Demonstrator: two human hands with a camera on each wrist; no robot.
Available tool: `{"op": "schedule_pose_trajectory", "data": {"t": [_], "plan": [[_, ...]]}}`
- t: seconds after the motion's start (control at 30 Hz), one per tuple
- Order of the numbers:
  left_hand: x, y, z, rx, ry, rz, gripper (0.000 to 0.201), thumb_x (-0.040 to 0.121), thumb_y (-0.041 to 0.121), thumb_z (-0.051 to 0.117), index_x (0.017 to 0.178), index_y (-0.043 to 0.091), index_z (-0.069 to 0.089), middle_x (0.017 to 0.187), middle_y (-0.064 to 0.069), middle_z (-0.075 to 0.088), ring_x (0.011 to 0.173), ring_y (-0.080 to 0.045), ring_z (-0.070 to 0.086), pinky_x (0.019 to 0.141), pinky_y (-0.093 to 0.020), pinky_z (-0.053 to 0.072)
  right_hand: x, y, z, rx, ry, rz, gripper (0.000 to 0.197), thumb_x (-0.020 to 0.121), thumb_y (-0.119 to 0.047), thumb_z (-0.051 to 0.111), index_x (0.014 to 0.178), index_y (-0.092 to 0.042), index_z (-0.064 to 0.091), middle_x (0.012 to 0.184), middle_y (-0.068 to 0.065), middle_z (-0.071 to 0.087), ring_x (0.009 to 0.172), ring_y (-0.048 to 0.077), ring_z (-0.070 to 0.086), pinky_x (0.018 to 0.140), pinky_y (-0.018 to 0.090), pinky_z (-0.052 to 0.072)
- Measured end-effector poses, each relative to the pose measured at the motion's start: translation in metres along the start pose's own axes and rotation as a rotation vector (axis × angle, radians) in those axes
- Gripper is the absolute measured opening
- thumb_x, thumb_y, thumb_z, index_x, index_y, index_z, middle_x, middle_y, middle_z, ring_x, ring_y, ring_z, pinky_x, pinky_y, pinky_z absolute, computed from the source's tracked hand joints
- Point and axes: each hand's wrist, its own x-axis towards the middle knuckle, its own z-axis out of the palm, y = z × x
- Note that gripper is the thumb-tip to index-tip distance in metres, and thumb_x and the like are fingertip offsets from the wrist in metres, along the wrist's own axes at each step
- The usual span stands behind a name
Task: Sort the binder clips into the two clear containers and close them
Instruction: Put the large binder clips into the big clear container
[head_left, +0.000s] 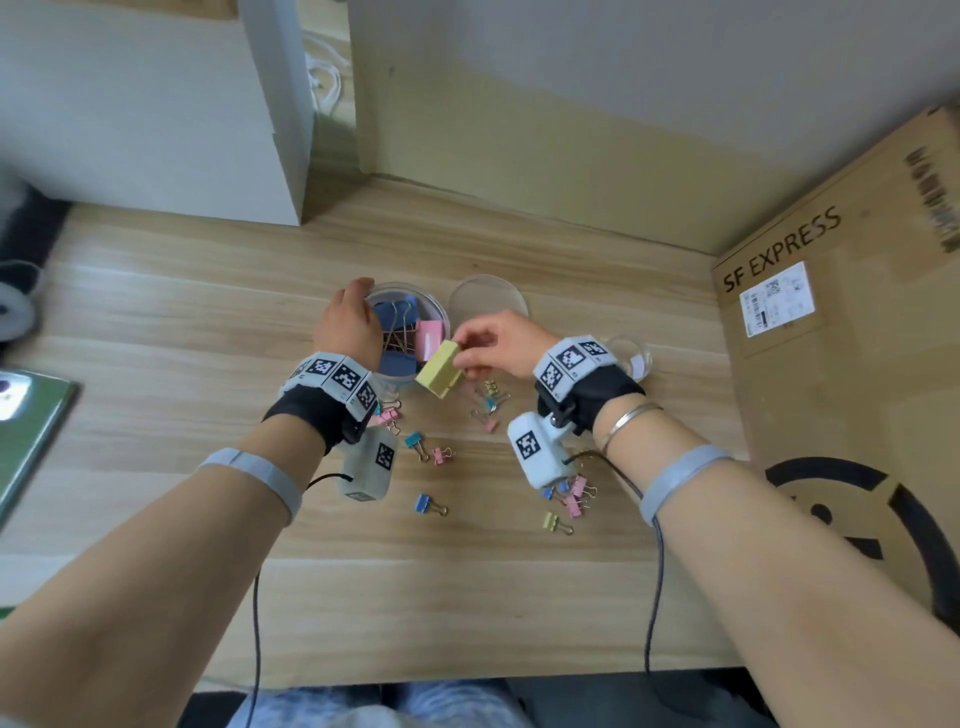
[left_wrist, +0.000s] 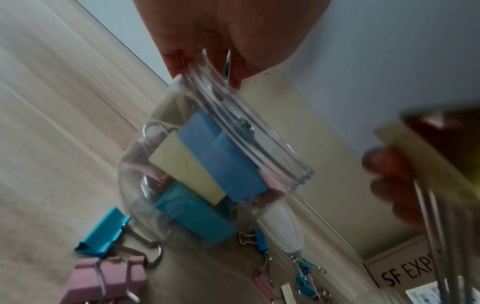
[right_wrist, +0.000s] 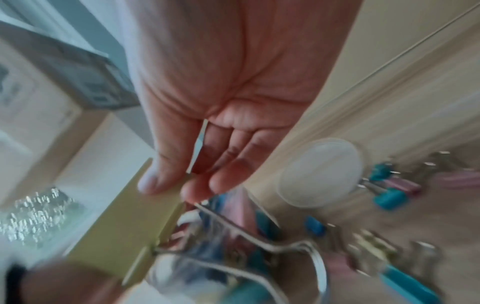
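The right hand (head_left: 496, 343) pinches a large yellow binder clip (head_left: 440, 369) between thumb and fingertips, holding it in the air just at the near right edge of the open clear container (head_left: 436, 306). The left hand (head_left: 349, 325) curls round the far left wall of that container; in the left wrist view its fingers (left_wrist: 182, 59) sit on the threaded rim. Inside lie big clips of smooth painted metal, blue, pink, yellow and teal, with wire handles. A round clear lid (head_left: 488, 299) lies flat just right of the container, and what seems to be the second clear container (head_left: 631, 356) stands beyond the right wrist, mostly hidden.

Small binder clips (head_left: 431, 504) in pink, blue, teal and yellow are scattered on the pale wood-grain table (head_left: 156, 322) between and beneath the two wrists. Open board lies to the left of the left arm and along the near edge. On the right a cardboard box (head_left: 857, 312) printed SF EXPRESS hems the table in; a white box (head_left: 156, 130) stands at the far left, and the back wall closes the far edge.
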Motion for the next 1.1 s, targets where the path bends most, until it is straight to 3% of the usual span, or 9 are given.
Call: {"op": "schedule_pose_trajectory", "data": {"t": [0.13,0.23,0.43,0.53,0.67,0.77,0.87,1.0,1.1], "plan": [[0.005,-0.003,-0.005,-0.081,-0.047,-0.09,0.039,0.093,0.009,0.031,0.129,0.011,0.046,0.127,-0.018,0.057,0.109,-0.036,0.058,0.093,-0.046,0.05,0.025,-0.027,-0.006,0.149,0.259,-0.024,0.006,0.087,-0.01,0.06,0.092,-0.013,0.063,0.074,-0.005,0.064,0.062,0.005,0.059,0.062,0.014,0.053],[0.006,-0.005,-0.007,-0.127,-0.025,-0.108,0.035,0.095,0.013,0.031,0.125,0.01,0.049,0.122,-0.018,0.061,0.105,-0.036,0.06,0.091,-0.043,0.051,0.047,-0.033,0.006,0.201,0.372,0.032,0.015,0.089,-0.01,0.059,0.102,-0.003,0.062,0.078,0.0,0.065,0.061,0.005,0.059,0.057,0.01,0.052],[0.007,-0.01,-0.008,-0.161,-0.017,-0.11,0.04,0.1,0.022,0.023,0.115,0.001,0.053,0.109,-0.027,0.061,0.101,-0.038,0.058,0.083,-0.039,0.044,0.076,-0.038,0.035,0.125,0.362,0.128,0.026,0.092,-0.008,0.055,0.116,0.0,0.058,0.104,0.017,0.069,0.06,0.011,0.06,0.057,0.013,0.051],[0.007,-0.013,-0.007,-0.192,-0.014,-0.139,0.048,0.101,0.031,0.02,0.112,0.001,0.056,0.106,-0.026,0.062,0.099,-0.036,0.058,0.078,-0.034,0.041,0.081,-0.042,0.038,0.031,0.356,0.116,0.022,0.094,-0.01,0.051,0.113,-0.002,0.058,0.107,0.016,0.068,0.054,0.007,0.056,0.052,0.009,0.048],[0.01,-0.016,-0.004,-0.197,-0.038,-0.097,0.045,0.1,0.035,0.025,0.113,0.005,0.056,0.105,-0.023,0.063,0.097,-0.034,0.059,0.076,-0.034,0.041,0.083,-0.046,0.033,-0.245,0.309,0.09,0.017,0.093,-0.018,0.051,0.105,-0.009,0.059,0.105,0.011,0.068,0.076,0.024,0.066,0.074,0.033,0.055],[0.015,-0.017,-0.003,-0.175,-0.055,-0.062,0.039,0.098,0.031,0.032,0.115,0.005,0.056,0.111,-0.023,0.062,0.103,-0.035,0.057,0.086,-0.039,0.044,0.08,-0.045,0.024,-0.402,0.298,0.064,0.018,0.092,-0.018,0.052,0.103,-0.007,0.061,0.107,0.012,0.066,0.097,0.029,0.06,0.081,0.031,0.044],[0.016,-0.019,-0.001,-0.164,-0.067,-0.064,0.036,0.096,0.03,0.038,0.118,0.006,0.055,0.117,-0.02,0.06,0.108,-0.034,0.056,0.091,-0.04,0.044,0.075,-0.041,0.023,-0.309,0.279,0.05,0.02,0.091,-0.017,0.055,0.107,-0.009,0.065,0.109,0.009,0.068,0.091,0.022,0.061,0.087,0.03,0.046],[0.015,-0.02,0.002,-0.172,-0.06,-0.062,0.036,0.095,0.03,0.04,0.12,0.007,0.053,0.12,-0.02,0.059,0.108,-0.033,0.056,0.092,-0.041,0.046,0.07,-0.041,0.025,-0.327,0.291,-0.021,0.019,0.089,-0.02,0.058,0.107,-0.017,0.064,0.107,0.0,0.07,0.072,0.013,0.061,0.075,0.027,0.052],[0.015,-0.019,0.002,-0.202,-0.067,-0.068,0.04,0.093,0.038,0.044,0.123,0.012,0.051,0.125,-0.015,0.058,0.114,-0.03,0.055,0.096,-0.041,0.046,0.071,-0.027,0.007,-0.301,0.499,-0.002,0.017,0.093,-0.021,0.052,0.105,-0.016,0.063,0.103,0.0,0.069,0.073,0.012,0.059,0.067,0.023,0.047]]}}
